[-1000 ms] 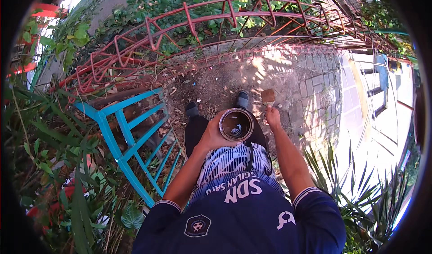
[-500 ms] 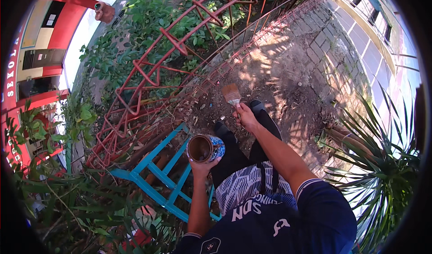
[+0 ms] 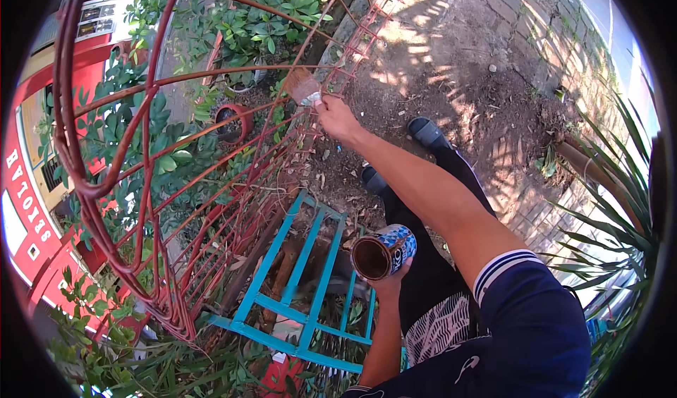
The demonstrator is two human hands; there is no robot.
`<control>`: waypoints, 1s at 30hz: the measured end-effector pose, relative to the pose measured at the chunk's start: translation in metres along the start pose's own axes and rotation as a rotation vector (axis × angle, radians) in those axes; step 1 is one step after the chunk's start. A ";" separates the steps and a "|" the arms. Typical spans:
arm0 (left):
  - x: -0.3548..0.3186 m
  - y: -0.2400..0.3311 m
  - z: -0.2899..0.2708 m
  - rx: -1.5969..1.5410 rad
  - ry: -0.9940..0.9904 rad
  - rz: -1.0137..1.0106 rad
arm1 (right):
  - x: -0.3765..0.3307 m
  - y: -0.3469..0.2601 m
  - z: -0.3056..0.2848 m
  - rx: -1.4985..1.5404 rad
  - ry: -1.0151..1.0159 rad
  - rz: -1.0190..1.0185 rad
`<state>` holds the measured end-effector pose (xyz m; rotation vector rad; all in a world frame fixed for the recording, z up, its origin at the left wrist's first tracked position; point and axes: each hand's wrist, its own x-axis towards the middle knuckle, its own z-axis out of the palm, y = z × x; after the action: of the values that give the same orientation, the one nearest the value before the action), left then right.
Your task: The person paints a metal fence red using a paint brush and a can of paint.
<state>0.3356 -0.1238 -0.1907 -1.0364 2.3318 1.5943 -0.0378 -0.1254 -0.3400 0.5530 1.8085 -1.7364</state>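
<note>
My right hand [image 3: 337, 119] is closed around the handle of a wide paintbrush [image 3: 303, 90] with brown bristles. Its arm reaches forward and left, and the bristles are at a thin reddish-brown bar of the metal fence [image 3: 150, 93]; I cannot tell whether they touch. Lower down, my left hand [image 3: 391, 282] grips a blue-and-white paint can [image 3: 399, 241] from beneath. The can's mouth faces up and slightly left, showing a brown-stained inside. Its paint level is too dark to make out.
A turquoise metal frame [image 3: 302, 352] lies left of my legs. Behind the fence are leafy shrubs [image 3: 275, 17] and a reddish pot [image 3: 245, 121]. Bare soil [image 3: 458, 66] spreads ahead, with paving blocks [image 3: 509, 7] beyond. A spiky-leaved plant [image 3: 620, 200] stands at the right.
My right hand has carried the brush left, over to the fence bars. The view has swung left, bringing the fence nearer. The can stays in my left hand.
</note>
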 end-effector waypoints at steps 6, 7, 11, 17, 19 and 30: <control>-0.034 -0.052 -0.009 0.434 -0.221 0.064 | -0.021 0.014 0.034 -0.032 0.042 -0.160; -0.036 -0.057 -0.013 0.358 -0.267 -0.060 | -0.028 0.011 0.027 -0.016 0.034 -0.148; -0.011 -0.061 -0.017 0.268 -0.370 -0.016 | -0.035 0.025 0.008 -0.063 -0.092 -0.300; 0.003 -0.063 -0.016 0.315 -0.335 -0.043 | -0.013 0.023 -0.009 -0.258 -0.240 -0.436; 0.001 -0.067 -0.014 0.286 -0.344 -0.053 | -0.002 -0.008 -0.032 -0.268 -0.331 -0.208; 0.001 -0.073 -0.011 0.187 -0.309 -0.094 | 0.013 0.000 -0.032 -0.243 -0.138 -0.267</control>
<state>0.3813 -0.1488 -0.2424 -0.7840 2.1417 1.3603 -0.0514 -0.0949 -0.3485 0.0927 2.0266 -1.6404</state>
